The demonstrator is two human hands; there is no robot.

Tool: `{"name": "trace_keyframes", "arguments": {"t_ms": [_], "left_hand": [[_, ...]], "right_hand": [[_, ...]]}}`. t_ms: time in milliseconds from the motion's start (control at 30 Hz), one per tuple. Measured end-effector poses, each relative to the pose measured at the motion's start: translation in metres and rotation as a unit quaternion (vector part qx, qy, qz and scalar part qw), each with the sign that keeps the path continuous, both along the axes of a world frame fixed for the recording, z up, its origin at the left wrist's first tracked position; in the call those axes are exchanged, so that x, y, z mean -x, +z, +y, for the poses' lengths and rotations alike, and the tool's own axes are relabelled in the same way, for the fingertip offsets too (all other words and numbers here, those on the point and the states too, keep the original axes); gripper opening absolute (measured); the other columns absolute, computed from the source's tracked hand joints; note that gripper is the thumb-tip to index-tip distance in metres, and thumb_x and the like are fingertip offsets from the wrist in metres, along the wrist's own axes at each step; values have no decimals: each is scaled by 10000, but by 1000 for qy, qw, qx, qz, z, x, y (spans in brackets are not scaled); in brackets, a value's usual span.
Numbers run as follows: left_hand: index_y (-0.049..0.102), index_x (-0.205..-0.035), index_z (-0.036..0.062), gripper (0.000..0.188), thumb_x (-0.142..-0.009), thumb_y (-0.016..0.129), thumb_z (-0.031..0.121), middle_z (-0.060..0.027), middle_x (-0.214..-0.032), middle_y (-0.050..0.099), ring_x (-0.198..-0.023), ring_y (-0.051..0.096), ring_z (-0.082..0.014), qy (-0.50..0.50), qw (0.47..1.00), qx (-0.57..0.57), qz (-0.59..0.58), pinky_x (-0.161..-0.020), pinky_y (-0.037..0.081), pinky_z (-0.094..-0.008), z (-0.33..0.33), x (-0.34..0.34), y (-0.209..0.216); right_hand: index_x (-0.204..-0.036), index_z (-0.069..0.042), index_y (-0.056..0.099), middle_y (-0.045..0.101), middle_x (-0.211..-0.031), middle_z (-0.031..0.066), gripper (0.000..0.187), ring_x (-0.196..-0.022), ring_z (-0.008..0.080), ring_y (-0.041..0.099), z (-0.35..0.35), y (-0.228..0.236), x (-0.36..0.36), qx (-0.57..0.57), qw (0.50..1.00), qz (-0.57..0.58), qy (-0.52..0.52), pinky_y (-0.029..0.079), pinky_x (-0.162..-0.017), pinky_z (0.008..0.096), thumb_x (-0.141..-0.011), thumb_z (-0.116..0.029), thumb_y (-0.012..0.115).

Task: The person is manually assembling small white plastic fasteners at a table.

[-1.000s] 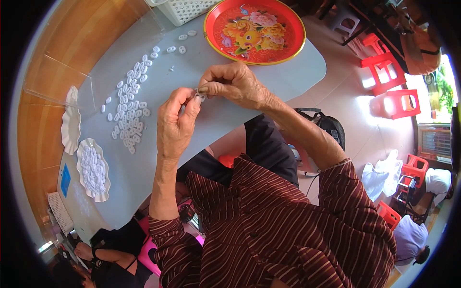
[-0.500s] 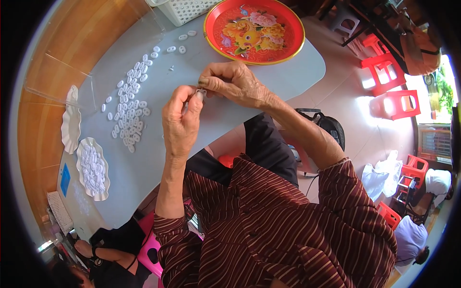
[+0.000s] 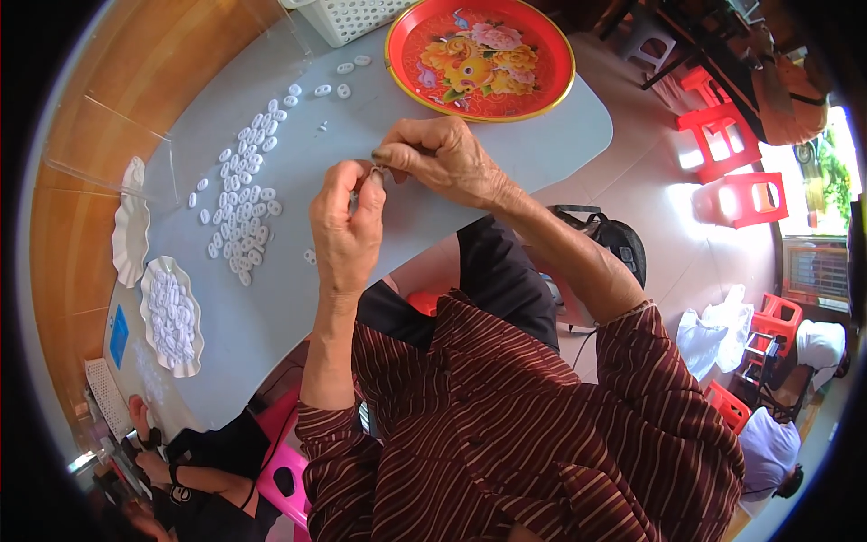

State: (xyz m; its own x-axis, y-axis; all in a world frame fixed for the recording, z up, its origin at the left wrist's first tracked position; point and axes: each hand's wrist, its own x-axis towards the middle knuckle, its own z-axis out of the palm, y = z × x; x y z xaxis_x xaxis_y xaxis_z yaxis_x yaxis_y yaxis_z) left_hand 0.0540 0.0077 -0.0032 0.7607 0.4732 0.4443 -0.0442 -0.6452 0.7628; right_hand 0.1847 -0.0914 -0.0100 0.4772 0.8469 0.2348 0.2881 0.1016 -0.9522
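Over the near side of the grey table (image 3: pixel 488 149), both my hands meet fingertip to fingertip. My left hand (image 3: pixel 348 221) is closed, thumb and forefinger pinching a small white piece (image 3: pixel 377 170) mostly hidden by the fingers. From the right, my right hand (image 3: pixel 447 161) pinches at the same piece. To the left of my hands lies a loose spread of small white oval pieces (image 3: pixel 242 203), each with holes or marks in its face. One more oval piece (image 3: pixel 310 256) rests beside my left wrist.
A red round tray (image 3: pixel 542 86) with painted flowers sits at the back, beside a white perforated basket (image 3: pixel 348 23). At left, a wavy-edged white dish (image 3: pixel 194 361) holds many white pieces; another such dish (image 3: pixel 133 230) stands behind it. A co-worker's arm (image 3: pixel 203 479) shows at lower left.
My left hand has shifted slightly right, and the oval piece beside its wrist now shows. My fingers still pinch together. At lower left, a co-worker's hand has come up into view.
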Motion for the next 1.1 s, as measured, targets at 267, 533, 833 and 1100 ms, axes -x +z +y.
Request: {"name": "trace_keyframes", "arguments": {"t_ms": [267, 533, 833, 1100], "left_hand": [[539, -828, 2, 148, -890, 563, 134, 6, -670, 492, -612, 405, -71, -43, 987, 151, 41, -546, 372, -240, 1, 8, 1], [517, -812, 5, 170, -898, 563, 145, -24, -698, 532, -599, 450, -100, 5, 997, 62, -46, -546, 391, -264, -14, -7, -7], [575, -909, -11, 134, -919, 539, 117, -34, -770, 609, -694, 534, -89, 18, 986, 164, -6, -619, 439, -227, -14, -8, 14], [585, -938, -18, 187, -938, 506, 152, -68, -776, 621, -699, 553, -117, 47, 993, 109, -5, -621, 448, -254, -14, -7, 10]], "right_hand": [[-850, -2, 614, 617, -739, 30, 211, -695, 91, 576, 1, -8, -2, -53, 997, 24, 56, 488, -652, 249, -879, -210, 634], [-767, -20, 608, 592, -665, 3, 260, -629, 51, 514, -5, 5, 0, 3, 1000, 9, -3, 423, -557, 226, -883, -251, 630], [-843, -32, 610, 576, -677, -3, 373, -623, 53, 505, -5, 1, -1, -19, 992, 122, -2, 406, -551, 218, -971, -344, 451], [-855, -5, 620, 619, -717, 22, 211, -632, 57, 531, 1, -5, 6, -104, 983, 149, 12, 446, -559, 226, -906, -208, 596]]}}
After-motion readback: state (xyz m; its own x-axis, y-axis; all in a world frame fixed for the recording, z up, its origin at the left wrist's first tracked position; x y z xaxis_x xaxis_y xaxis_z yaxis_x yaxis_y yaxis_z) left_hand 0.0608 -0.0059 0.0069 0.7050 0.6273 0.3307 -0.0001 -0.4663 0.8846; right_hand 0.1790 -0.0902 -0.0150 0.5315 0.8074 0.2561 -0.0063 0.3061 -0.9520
